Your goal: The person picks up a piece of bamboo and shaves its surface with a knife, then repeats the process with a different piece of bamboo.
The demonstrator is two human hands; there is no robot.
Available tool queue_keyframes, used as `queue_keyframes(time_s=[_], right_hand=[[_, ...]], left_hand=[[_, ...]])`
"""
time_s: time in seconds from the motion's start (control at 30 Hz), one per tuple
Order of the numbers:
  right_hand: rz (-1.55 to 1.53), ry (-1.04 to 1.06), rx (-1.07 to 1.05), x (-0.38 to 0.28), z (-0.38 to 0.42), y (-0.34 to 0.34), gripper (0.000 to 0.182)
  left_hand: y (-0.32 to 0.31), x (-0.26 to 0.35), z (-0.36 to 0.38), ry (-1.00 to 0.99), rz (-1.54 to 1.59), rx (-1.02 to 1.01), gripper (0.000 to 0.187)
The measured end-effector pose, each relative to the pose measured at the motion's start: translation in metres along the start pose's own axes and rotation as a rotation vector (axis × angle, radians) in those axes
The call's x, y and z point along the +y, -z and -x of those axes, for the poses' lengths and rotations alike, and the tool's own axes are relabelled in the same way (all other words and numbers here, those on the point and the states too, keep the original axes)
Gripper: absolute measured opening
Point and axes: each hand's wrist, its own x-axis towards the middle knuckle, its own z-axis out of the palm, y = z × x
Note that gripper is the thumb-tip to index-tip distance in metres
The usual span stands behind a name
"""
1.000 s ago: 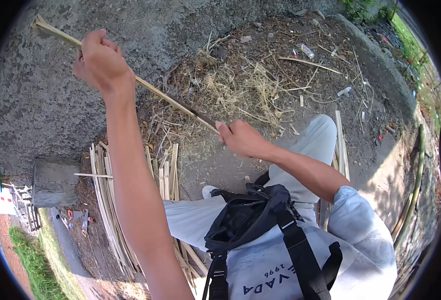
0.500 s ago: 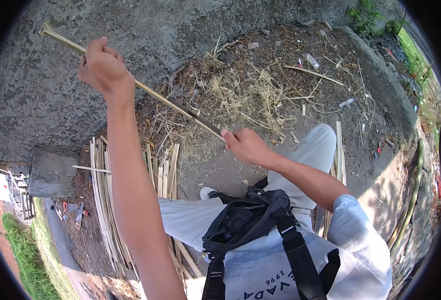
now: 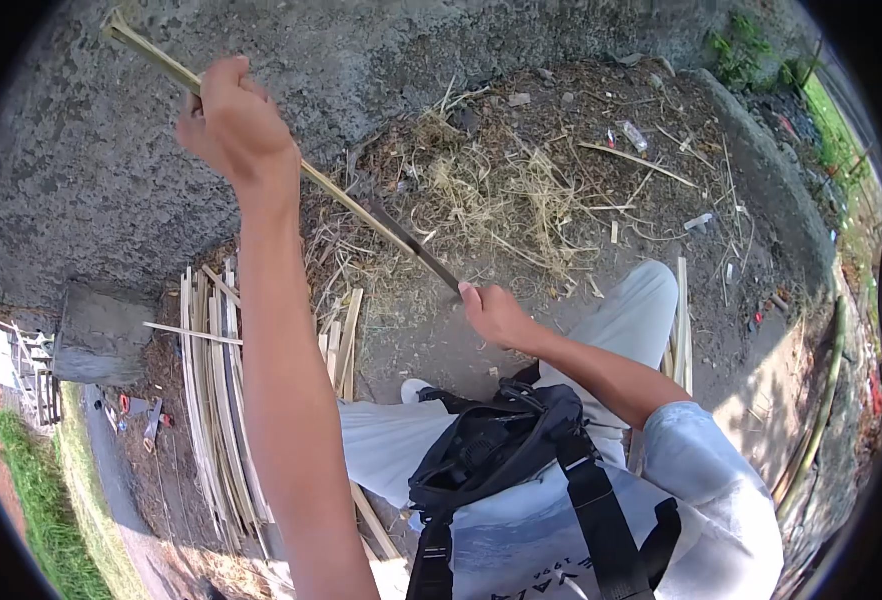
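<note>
My left hand (image 3: 241,125), raised at the upper left, is closed around a long, thin bamboo strip (image 3: 346,202). The strip slants down to the right, and its far upper end looks split or frayed. In my right hand (image 3: 501,317), fingers wrapped round its lower end, is a knife with a narrow dark blade (image 3: 439,271). Its handle is mostly hidden by the fingers. The blade crosses the strip's lower end and appears to touch it. Shavings (image 3: 501,205) lie in a loose heap on the ground beyond both hands.
Long cut strips (image 3: 211,400) lie in a pile at the left, beside a concrete block (image 3: 106,335). A hand saw (image 3: 152,428) rests farther left. A rough grey wall (image 3: 91,170) runs along the far side. An open black bag (image 3: 496,440) hangs at my front.
Both hands have shifted slightly right; my left hand keeps its hold on the strip. The strip's lower end now stands off from my right hand, and more of the blade shows.
</note>
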Motion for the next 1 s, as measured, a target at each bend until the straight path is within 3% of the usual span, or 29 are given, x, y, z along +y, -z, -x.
queue_keyframes(time_s=[0.1,0.2,0.3,0.4,0.5,0.6,0.7,0.8,0.87,0.93,1.0], right_hand=[[0.031,-0.075,-0.127,-0.064,0.005,0.042,0.056],[-0.159,0.237,-0.01,-0.118,0.023,0.066,0.057],[-0.27,0.335,0.09,-0.092,0.021,0.03,0.058],[0.021,-0.046,0.037,0.029,-0.008,-0.032,0.058],[0.193,-0.033,-0.024,0.022,-0.024,-0.006,0.058],[-0.102,-0.143,-0.106,-0.085,0.003,0.052,0.059],[-0.243,0.151,-0.029,-0.117,0.01,0.068,0.056],[-0.38,0.275,0.012,-0.118,0.02,0.061,0.051],[-0.355,0.367,0.125,-0.061,0.014,0.018,0.05],[0.024,0.151,0.162,0.053,0.001,-0.036,0.053],[0.072,0.018,0.045,0.05,-0.005,-0.009,0.053]], left_hand=[[-0.003,0.004,-0.001,0.032,-0.014,0.08,0.033],[-0.004,0.005,0.002,0.004,-0.034,0.045,0.033],[0.0,0.001,0.0,0.015,-0.016,-0.006,0.019],[-0.001,-0.001,0.001,-0.01,-0.06,-0.004,0.019],[-0.007,-0.001,0.001,-0.014,-0.021,0.028,0.021],[-0.008,-0.01,-0.003,-0.045,-0.06,-0.01,0.024],[-0.026,0.005,0.013,-0.002,-0.031,-0.013,0.026],[-0.028,0.003,0.013,0.016,-0.017,0.002,0.026],[-0.025,-0.001,0.013,0.018,0.001,-0.031,0.027],[-0.028,0.001,0.014,0.006,0.021,-0.043,0.028],[-0.033,0.0,0.016,-0.019,0.035,-0.034,0.029]])
